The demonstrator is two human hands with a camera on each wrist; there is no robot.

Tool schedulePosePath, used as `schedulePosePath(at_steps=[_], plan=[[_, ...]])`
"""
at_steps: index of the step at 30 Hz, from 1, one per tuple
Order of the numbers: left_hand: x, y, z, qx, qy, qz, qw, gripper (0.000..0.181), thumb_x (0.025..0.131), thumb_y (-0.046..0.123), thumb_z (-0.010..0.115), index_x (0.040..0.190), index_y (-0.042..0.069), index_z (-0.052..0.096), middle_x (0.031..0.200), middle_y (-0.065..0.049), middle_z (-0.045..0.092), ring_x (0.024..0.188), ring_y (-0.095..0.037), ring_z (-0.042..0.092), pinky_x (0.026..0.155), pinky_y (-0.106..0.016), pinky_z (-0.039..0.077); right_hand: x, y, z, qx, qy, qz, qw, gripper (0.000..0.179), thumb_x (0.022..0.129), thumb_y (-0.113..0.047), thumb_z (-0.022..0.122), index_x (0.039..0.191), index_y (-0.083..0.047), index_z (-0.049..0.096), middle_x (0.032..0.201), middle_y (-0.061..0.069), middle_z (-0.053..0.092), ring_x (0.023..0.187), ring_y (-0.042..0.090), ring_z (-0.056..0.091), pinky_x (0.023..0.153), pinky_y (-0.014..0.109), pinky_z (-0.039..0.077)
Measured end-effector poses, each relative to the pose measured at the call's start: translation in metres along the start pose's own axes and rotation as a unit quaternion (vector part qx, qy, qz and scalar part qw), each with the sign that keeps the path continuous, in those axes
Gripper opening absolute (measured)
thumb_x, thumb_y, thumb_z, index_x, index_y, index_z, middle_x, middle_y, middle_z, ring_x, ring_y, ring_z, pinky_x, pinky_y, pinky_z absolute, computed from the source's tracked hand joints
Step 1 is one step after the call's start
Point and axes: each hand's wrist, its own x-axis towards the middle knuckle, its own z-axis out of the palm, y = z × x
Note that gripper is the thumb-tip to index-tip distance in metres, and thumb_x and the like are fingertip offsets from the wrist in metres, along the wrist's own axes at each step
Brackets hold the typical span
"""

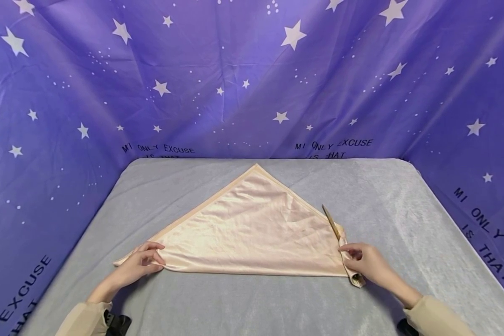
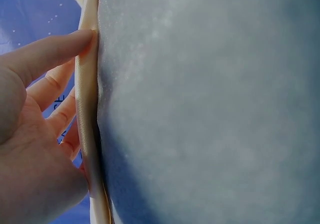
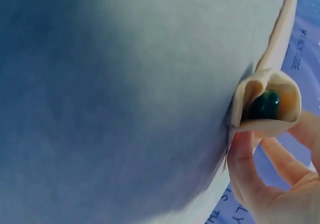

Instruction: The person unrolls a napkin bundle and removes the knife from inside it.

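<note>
A shiny peach cloth [image 1: 243, 224] lies folded into a triangle, its point toward the back of the table. My left hand [image 1: 140, 261] pinches its near edge by the left corner. In the left wrist view, the thumb [image 2: 75, 42] presses that folded edge. At the right corner, my right hand [image 1: 365, 261] grips a small roll [image 1: 355, 279] of the cloth. A narrow, pointed, gold-brown blade [image 1: 329, 219] sticks out of the roll's far end. Inside its near end, the right wrist view shows a glossy dark green rounded piece [image 3: 265, 104]. Cloth hides the part between.
The table [image 1: 252, 303] has a grey plush cover. Purple curtains [image 1: 252, 70] with white stars and black lettering hang behind it and along both sides. Beige sleeves [image 1: 84, 319] and black wrist straps show at the front.
</note>
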Motion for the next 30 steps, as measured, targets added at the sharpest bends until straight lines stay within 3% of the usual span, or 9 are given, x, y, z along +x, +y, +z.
schedulePosePath(at_steps=[7, 13, 18, 24, 27, 30], plan=[[0.001, 0.001, -0.001, -0.005, 0.002, 0.002, 1.0000, 0.012, 0.075, 0.007, 0.067, 0.072, 0.018, 0.062, 0.109, -0.014, 0.046, 0.104, -0.031, 0.026, 0.079, -0.046, 0.016, -0.002, 0.006, -0.009, 0.045, -0.006, 0.016, 0.9989, 0.031, 0.074, -0.005, 0.067, 0.102, 0.006, 0.061, 0.088, 0.013, 0.061, 0.064, 0.003, 0.052, 0.051, 0.022, 0.043], [0.000, 0.001, -0.001, -0.002, 0.006, 0.004, 1.0000, 0.013, 0.075, 0.007, 0.067, 0.072, 0.018, 0.062, 0.109, -0.013, 0.047, 0.103, -0.028, 0.026, 0.079, -0.044, 0.016, -0.003, 0.010, -0.013, 0.059, 0.007, 0.015, 0.9981, 0.031, 0.074, -0.003, 0.067, 0.102, 0.009, 0.060, 0.093, 0.020, 0.061, 0.073, 0.003, 0.055, 0.059, 0.022, 0.045], [0.000, 0.001, -0.001, -0.007, -0.001, 0.003, 1.0000, 0.012, 0.075, 0.007, 0.066, 0.073, 0.017, 0.062, 0.109, -0.015, 0.046, 0.105, -0.033, 0.026, 0.079, -0.046, 0.015, -0.004, 0.013, -0.017, 0.073, -0.001, 0.043, 0.9964, 0.032, 0.077, -0.005, 0.065, 0.105, 0.008, 0.060, 0.104, 0.024, 0.059, 0.075, 0.000, 0.053, 0.060, 0.021, 0.045], [0.000, 0.002, -0.001, -0.012, -0.008, -0.006, 0.9999, 0.011, 0.076, 0.007, 0.066, 0.073, 0.017, 0.062, 0.110, -0.016, 0.045, 0.106, -0.035, 0.024, 0.078, -0.044, 0.018, -0.006, 0.019, -0.021, 0.110, -0.005, 0.051, 0.9926, 0.035, 0.078, -0.005, 0.064, 0.108, 0.011, 0.057, 0.107, 0.022, 0.059, 0.081, -0.003, 0.054, 0.065, 0.019, 0.045], [0.000, 0.002, -0.001, -0.010, -0.007, -0.003, 0.9999, 0.011, 0.075, 0.007, 0.066, 0.073, 0.017, 0.062, 0.110, -0.016, 0.045, 0.106, -0.035, 0.024, 0.078, -0.044, 0.017, -0.008, 0.023, -0.023, 0.134, -0.011, 0.076, 0.9880, 0.037, 0.079, -0.007, 0.062, 0.111, 0.011, 0.055, 0.110, 0.023, 0.057, 0.082, -0.007, 0.052, 0.067, 0.019, 0.046], [0.000, 0.003, -0.001, -0.007, -0.006, 0.000, 1.0000, 0.011, 0.076, 0.008, 0.067, 0.073, 0.018, 0.062, 0.110, -0.016, 0.045, 0.105, -0.035, 0.024, 0.078, -0.044, 0.017, -0.010, 0.029, -0.024, 0.178, -0.019, 0.088, 0.9799, 0.038, 0.081, -0.006, 0.061, 0.113, 0.013, 0.052, 0.107, 0.013, 0.060, 0.083, -0.008, 0.051, 0.067, 0.019, 0.047]])
